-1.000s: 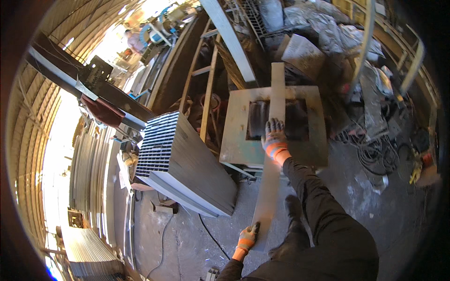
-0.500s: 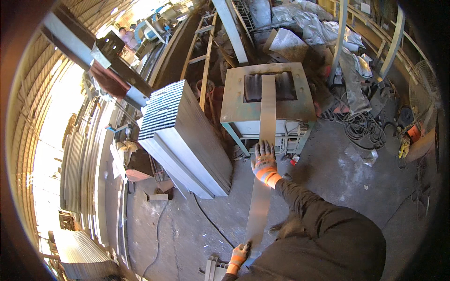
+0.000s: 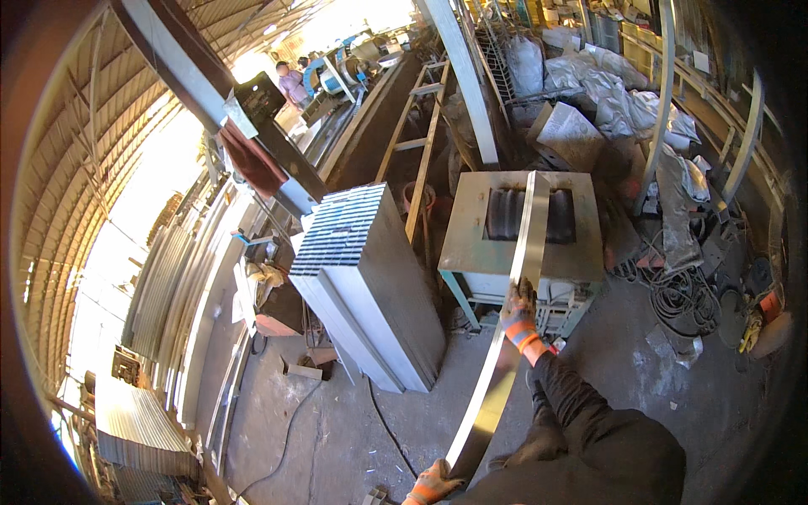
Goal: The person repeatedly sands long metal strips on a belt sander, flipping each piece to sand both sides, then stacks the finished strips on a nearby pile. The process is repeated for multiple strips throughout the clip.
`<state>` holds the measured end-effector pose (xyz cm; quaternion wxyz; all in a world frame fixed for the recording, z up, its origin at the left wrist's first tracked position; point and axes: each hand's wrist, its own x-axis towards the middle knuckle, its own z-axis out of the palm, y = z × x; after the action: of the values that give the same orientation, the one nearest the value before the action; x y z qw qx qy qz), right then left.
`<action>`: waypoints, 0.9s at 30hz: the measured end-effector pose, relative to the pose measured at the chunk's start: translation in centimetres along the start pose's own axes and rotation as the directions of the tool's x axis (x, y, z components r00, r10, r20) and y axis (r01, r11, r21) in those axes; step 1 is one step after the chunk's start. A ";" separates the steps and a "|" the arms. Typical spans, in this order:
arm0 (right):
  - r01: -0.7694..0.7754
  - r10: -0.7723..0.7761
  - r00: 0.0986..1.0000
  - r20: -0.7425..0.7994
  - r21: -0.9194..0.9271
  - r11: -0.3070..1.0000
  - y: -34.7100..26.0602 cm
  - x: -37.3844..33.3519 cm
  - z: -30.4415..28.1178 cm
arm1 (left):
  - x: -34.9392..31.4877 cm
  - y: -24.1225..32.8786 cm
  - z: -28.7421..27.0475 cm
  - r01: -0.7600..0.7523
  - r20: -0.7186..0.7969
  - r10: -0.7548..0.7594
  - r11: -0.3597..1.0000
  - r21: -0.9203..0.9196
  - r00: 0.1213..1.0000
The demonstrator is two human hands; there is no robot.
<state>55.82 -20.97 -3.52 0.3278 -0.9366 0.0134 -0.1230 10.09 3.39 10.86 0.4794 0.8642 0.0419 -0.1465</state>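
Observation:
A long, shiny metal strip (image 3: 492, 383) slants across the middle, turned so that a bright narrow side faces up. My right hand (image 3: 519, 318), in an orange and grey work glove, is closed around it partway along. At the near end my left hand (image 3: 433, 483), gloved alike, grips the strip; part of that hand runs low in the picture. The far end reaches over a metal machine stand (image 3: 471, 223), across its opening with dark, roller-like shapes (image 3: 507, 212).
Left of the stand rises a tall stack of metal profiles (image 3: 396, 290). A cable (image 3: 389, 431) trails over the floor beside it. Coiled cables (image 3: 683, 295) lie at the right. A wooden ladder (image 3: 412, 147) lies behind, and a person (image 3: 292, 84) is far off.
The strip has rolled from lying flat to standing more on edge. My right hand has gone from resting flat on top to gripping it. The whole view has shifted.

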 end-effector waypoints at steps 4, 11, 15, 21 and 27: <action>-0.055 0.060 0.998 0.030 -0.150 0.987 2.1 14.2 0.3 | 14.4 1.9 5.3 0.247 -0.074 -0.235 0.918 0.311 0.969; -0.045 0.049 0.999 -0.007 -0.512 0.858 11.1 43.6 3.2 | 43.0 12.2 11.3 0.200 -0.190 -0.113 0.819 0.538 0.975; -0.140 0.120 0.990 -0.073 -0.466 0.873 16.6 54.5 4.3 | 53.6 15.7 12.0 0.152 -0.205 -0.037 0.801 0.579 0.978; -0.102 0.168 0.982 0.091 -0.494 0.864 18.7 56.8 4.8 | 56.1 16.8 12.0 0.139 -0.214 -0.017 0.809 0.571 0.977; -0.041 -0.004 0.991 -0.132 -0.331 0.943 15.9 45.9 4.1 | 46.3 14.5 12.0 0.159 -0.188 -0.061 0.810 0.565 0.980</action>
<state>102.14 -35.78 -6.25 0.1646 -0.9682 0.0643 -0.1771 54.81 -17.64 3.13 0.1808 0.9738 0.0842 -0.1096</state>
